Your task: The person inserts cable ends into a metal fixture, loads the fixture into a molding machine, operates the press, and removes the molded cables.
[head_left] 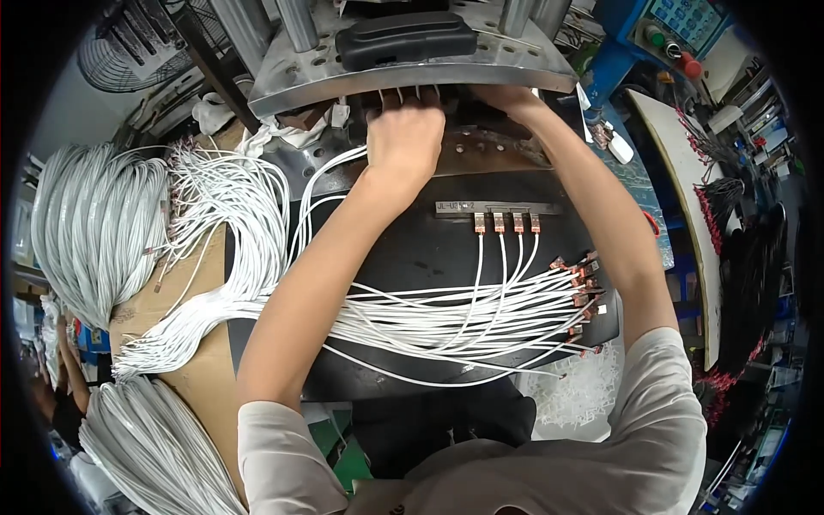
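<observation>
My left hand reaches under the front edge of the press's metal plate, its fingers curled round several white cables. Short white lengths show above the knuckles, and the cables trail off to the left below the wrist. Beneath the same plate, further right, my right hand is mostly hidden, and its fingers do not show. On the black work surface below, a metal holder bar carries several USB-type metal connectors side by side, each on a white cable.
A bundle of white cables with orange-and-metal ends crosses the work surface. Coiled cables stand at the left on cardboard. A black block lies on the plate. A blue control panel is at the upper right.
</observation>
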A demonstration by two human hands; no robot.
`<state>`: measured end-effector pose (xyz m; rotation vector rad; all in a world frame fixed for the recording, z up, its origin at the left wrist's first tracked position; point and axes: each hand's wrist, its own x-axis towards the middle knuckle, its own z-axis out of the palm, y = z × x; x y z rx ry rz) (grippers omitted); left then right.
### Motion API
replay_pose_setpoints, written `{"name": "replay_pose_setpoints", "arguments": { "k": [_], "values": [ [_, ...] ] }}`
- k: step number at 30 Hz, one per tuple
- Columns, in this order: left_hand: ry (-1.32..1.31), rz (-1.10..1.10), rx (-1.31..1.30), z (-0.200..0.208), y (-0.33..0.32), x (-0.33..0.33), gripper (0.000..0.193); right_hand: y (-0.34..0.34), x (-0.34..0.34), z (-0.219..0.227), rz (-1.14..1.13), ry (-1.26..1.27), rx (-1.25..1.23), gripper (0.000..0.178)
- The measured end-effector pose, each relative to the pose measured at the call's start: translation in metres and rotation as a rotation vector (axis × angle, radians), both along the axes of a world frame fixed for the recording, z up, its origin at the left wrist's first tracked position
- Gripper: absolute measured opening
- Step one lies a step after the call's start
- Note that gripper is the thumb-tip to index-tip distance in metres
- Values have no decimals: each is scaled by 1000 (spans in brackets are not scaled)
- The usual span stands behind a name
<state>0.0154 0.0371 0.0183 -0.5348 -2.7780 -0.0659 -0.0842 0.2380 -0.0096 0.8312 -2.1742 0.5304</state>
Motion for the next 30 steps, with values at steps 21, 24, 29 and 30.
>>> {"name": "replay_pose_setpoints", "arguments": {
  "k": [21,24,29,30],
  "values": [
    [-81,-473,375,12,-49,188,33,64,195,70,198,-1052,175,21],
    [-35,-589,383,7,6,185,38,66,216,51,-8,-465,473,21],
    [-271,-427,245,1,34,162,36,40,206,52,-97,-1063,128,28],
    [-193,-423,253,3,34,159,33,39,198,49,-33,-1165,-12,29]
  ]
}}
